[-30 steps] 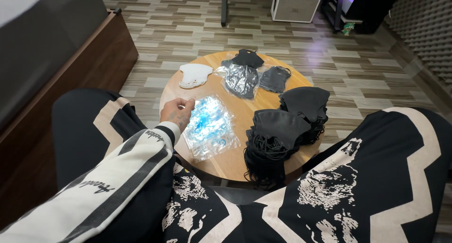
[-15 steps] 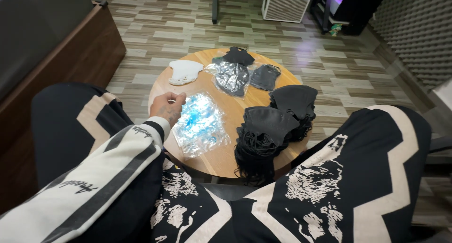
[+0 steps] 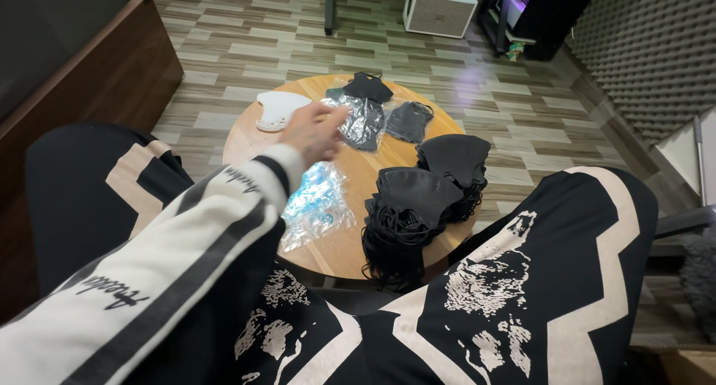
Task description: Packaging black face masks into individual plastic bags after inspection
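Over the round bench [image 3: 246,142], the left hand [image 3: 312,133] reaches out, fingers [image 3: 333,116] loosely apart and empty, toward the clear bagged mask [image 3: 363,124] mid-bench; pinching a bag corner would lift it cleanly. Right hand is unseen.

At the top of your view a white box speaker [image 3: 439,7] stands on the striped wood floor [image 3: 224,49]. Grey foam panelling [image 3: 656,49] fills the upper right; a brown cabinet [image 3: 89,86] runs along the upper left.
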